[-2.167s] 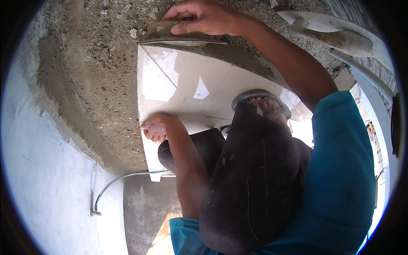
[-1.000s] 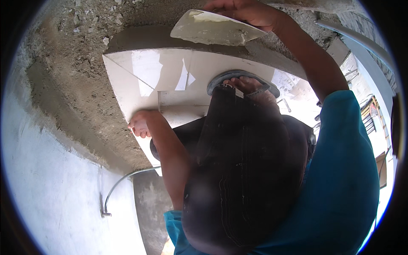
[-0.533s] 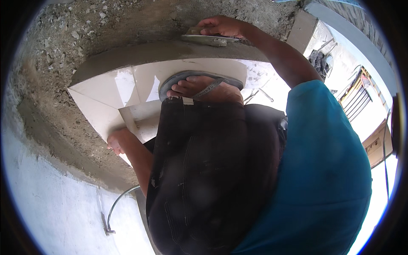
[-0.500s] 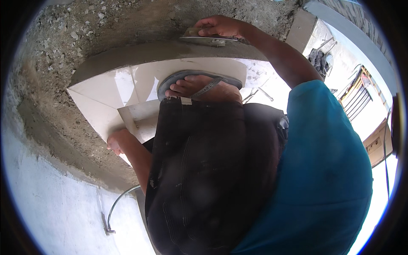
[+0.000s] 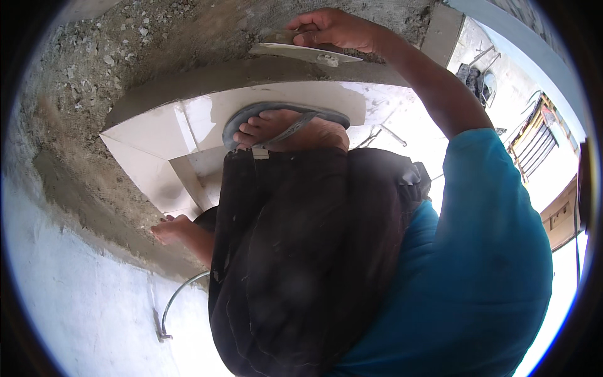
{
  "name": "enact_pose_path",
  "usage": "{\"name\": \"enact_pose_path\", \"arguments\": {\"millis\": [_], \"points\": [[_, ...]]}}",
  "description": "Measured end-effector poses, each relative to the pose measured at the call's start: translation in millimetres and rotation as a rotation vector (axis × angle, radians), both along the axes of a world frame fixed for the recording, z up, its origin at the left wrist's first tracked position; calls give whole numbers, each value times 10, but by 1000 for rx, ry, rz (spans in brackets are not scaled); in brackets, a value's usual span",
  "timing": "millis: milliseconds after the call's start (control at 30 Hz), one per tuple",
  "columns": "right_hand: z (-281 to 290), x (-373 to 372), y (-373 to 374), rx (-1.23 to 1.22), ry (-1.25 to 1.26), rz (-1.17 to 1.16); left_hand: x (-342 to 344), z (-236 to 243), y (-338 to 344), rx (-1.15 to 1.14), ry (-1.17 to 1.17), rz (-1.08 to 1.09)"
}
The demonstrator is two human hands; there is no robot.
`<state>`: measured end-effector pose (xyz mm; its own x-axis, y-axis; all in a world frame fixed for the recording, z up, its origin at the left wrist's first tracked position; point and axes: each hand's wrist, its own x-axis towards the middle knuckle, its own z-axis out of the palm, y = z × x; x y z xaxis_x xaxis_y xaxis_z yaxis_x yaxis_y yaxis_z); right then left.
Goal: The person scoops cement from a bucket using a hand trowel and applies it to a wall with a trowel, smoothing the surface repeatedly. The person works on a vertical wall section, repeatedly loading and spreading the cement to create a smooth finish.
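My right hand [image 5: 336, 30] grips the handle of a plastering trowel [image 5: 298, 51], with fingers and thumb wrapped round it. Its flat blade is tilted just above a smooth grey mortar strip [image 5: 207, 78] along the tiles' far edge. A lump of mortar [image 5: 327, 60] clings to the blade. At the lower left, my left hand [image 5: 171, 230] hangs over the rough ground beside the tile edge, its fingers loosely stretched and nothing visible in them. Pale glossy tiles [image 5: 144, 139] cover the step between the hands.
My sandalled foot [image 5: 282, 129] rests on the tiles. Rough ground with stone chips [image 5: 107, 56] spreads beyond the mortar. A bent hose [image 5: 173, 298] comes off the white wall [image 5: 81, 301] at lower left. Dark gear [image 5: 475, 81] and a slatted rack [image 5: 537, 147] stand at right.
My right hand has lifted the trowel slightly up and away, and its blade is more tilted. My left hand has come off the tile edge and moved down, its fingers loosening.
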<state>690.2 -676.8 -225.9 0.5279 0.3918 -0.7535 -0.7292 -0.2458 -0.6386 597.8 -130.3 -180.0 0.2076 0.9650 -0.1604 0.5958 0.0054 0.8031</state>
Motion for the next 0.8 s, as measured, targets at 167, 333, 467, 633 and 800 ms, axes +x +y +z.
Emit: {"name": "enact_pose_path", "arguments": {"millis": [167, 333, 467, 633, 800], "points": [[-616, -91, -105, -138, 25, 172, -163, 222, 199, 38, 57, -100], [-920, -147, 109, -143, -3, 158, -481, 283, 441, 169, 69, -88], [-855, -36, 389, -115, -12, 151, -587, 244, 459, 167, 104, -33], [-218, 118, 587, 72, -12, 112, -690, 177, 520, 151, 138, 10], [127, 134, 415, 185, 8, 42, -757, 188, 589, 204, 124, 45]]}}
